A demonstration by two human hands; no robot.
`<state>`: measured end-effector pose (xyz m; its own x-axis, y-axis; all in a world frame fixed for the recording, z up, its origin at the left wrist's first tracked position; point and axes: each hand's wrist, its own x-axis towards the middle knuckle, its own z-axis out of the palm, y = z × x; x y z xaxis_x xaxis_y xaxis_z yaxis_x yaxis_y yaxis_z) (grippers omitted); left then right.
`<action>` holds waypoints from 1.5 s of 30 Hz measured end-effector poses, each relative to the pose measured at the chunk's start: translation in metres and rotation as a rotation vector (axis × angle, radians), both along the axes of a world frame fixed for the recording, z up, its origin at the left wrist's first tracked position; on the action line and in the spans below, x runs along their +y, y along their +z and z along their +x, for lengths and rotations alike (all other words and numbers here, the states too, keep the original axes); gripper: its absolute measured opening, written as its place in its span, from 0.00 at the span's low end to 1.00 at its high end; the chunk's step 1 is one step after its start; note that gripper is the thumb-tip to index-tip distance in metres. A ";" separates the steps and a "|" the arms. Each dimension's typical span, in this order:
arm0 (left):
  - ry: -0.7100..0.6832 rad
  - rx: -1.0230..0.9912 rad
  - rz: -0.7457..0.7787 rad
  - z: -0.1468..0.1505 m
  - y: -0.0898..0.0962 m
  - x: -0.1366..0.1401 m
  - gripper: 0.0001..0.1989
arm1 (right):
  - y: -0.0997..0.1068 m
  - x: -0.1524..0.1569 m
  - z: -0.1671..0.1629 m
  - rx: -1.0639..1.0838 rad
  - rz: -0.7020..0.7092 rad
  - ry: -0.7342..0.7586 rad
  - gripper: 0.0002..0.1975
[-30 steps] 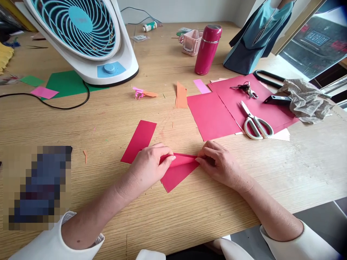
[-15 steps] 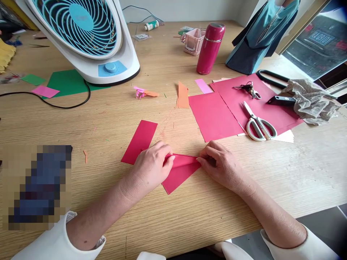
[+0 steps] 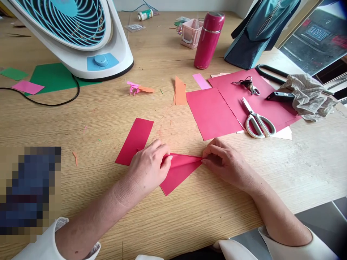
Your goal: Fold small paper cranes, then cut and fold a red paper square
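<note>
Between my hands lies a folded red paper (image 3: 180, 173), its upper edge creased into a narrow fold and a pointed flap hanging toward me. My left hand (image 3: 150, 162) pinches the fold's left end between thumb and fingers and covers part of the sheet. At the right tip, my right hand (image 3: 226, 162) grips the paper with thumb and forefinger. A separate red paper strip (image 3: 137, 139) rests flat just beyond my left hand, partly hidden by it.
White-handled scissors (image 3: 258, 121) lie on larger red sheets (image 3: 214, 112) at the right, near keys (image 3: 249, 86) and a crumpled grey cloth (image 3: 311, 95). A fan (image 3: 119, 54) stands back left; a red bottle (image 3: 208, 41) stands at the back. Folded orange paper (image 3: 180, 92) lies ahead.
The view has shifted slightly, so most background things sit further left and higher. My right hand is a little further from my left along the fold; both keep their pinch.
</note>
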<state>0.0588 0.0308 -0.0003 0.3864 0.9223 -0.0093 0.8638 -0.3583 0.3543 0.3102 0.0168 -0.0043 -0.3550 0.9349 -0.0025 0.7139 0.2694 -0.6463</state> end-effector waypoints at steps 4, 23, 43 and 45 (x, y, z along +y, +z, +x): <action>-0.007 -0.018 -0.016 -0.001 -0.001 0.001 0.08 | -0.002 0.000 0.000 0.004 -0.004 0.002 0.05; -0.006 -0.024 0.019 -0.003 -0.006 0.005 0.09 | -0.003 0.000 -0.007 -0.041 0.011 -0.055 0.08; -0.007 0.197 0.078 0.003 0.000 -0.001 0.07 | -0.003 -0.005 -0.009 -0.119 0.223 0.054 0.05; 0.006 0.181 0.057 0.003 0.000 -0.001 0.06 | -0.004 -0.007 -0.009 -0.132 0.318 0.147 0.08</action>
<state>0.0622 0.0298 -0.0003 0.3777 0.9256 -0.0255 0.9137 -0.3681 0.1722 0.3009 0.0094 -0.0085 -0.5017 0.8353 0.2247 0.7243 0.5477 -0.4188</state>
